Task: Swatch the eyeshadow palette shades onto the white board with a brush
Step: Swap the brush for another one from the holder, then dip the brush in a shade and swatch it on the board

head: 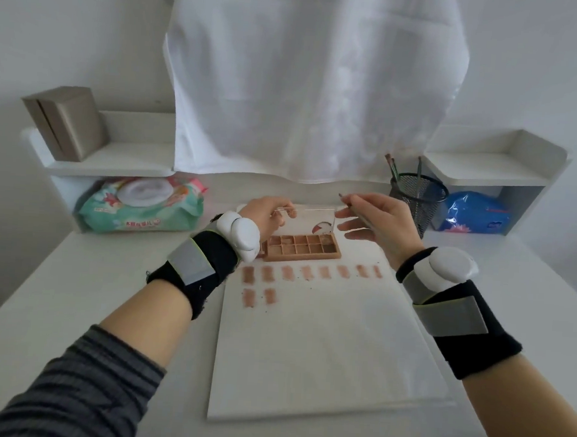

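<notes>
At the far left a tan box point(66, 122) stood tilted on a white shelf point(115, 160), and below the shelf lay a green pack of wet wipes point(142, 207), its print too blurred to read. The left hand point(267, 213), above a black wrist strap carrying a white device point(240, 235), reached to the clear lid point(309, 218) of the eyeshadow palette point(302, 249) and pinched its top edge with curled fingers; the lid stood nearly upright, and the wrist device hid the palette's left end. The palette sat on the far part of the white board point(323, 348), its pans brownish, individual shades hard to tell apart. Just in front of it ran a row of eight brown-pink swatches point(311, 272) across the board, with two more swatches point(258, 296) under the row's left end and dark specks of powder scattered near them. The right hand point(378, 220) hovered beside the lid's right edge, thumb and forefinger pinching a thin brush point(352, 203) while the other fingers spread loosely; the brush tip pointed left above the lid, its bristles too small to make out, and the handle was mostly hidden by the hand. Behind that hand stood a black mesh cup point(416, 199) with several brushes point(393, 167) poking out, and farther right a blue plastic packet point(476, 213) lay tucked under another shelf. A white cloth point(309, 84) hung over the back of the desk point(73, 289), covering whatever stood behind it.
</notes>
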